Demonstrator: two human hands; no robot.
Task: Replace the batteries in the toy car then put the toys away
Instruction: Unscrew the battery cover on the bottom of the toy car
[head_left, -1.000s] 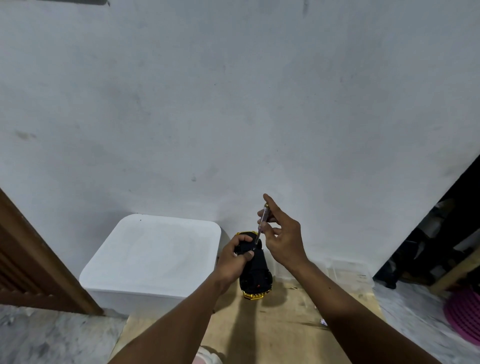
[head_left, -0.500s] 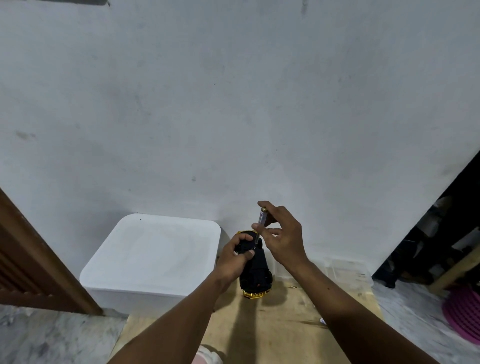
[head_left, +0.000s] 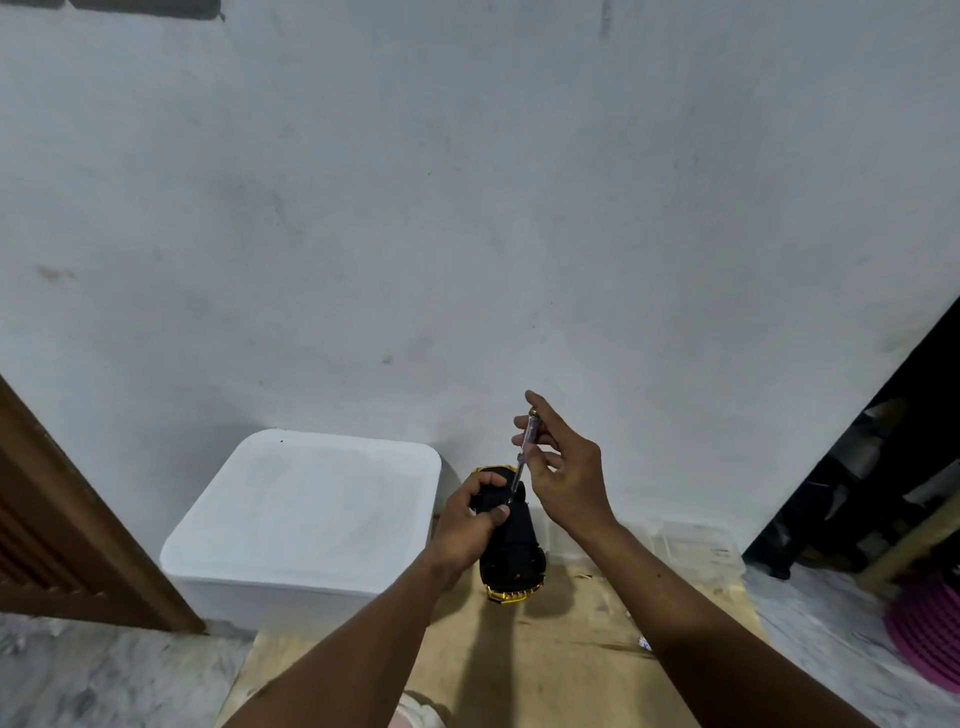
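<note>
A black toy car with yellow trim (head_left: 511, 551) is held up in front of me, underside towards me. My left hand (head_left: 470, 519) grips its upper half, thumb across the black underside. My right hand (head_left: 563, 470) pinches a thin screwdriver with a clear handle (head_left: 527, 441). The screwdriver stands nearly upright, and its tip meets the car's underside just above my left thumb. My right index finger is stretched out above the handle's metal cap.
A white lidded plastic box (head_left: 306, 514) stands against the white wall at the left. A wooden board (head_left: 561, 649) lies on the marble floor beneath my arms. A clear container (head_left: 691, 545) sits by the wall at the right. A brown wooden frame (head_left: 67, 530) and a pink coil (head_left: 930, 629) flank the scene.
My right fingers have shifted on the screwdriver handle, curling at half a second ago and stretching again now, as the tool turns. The car and my left hand have stayed put.
</note>
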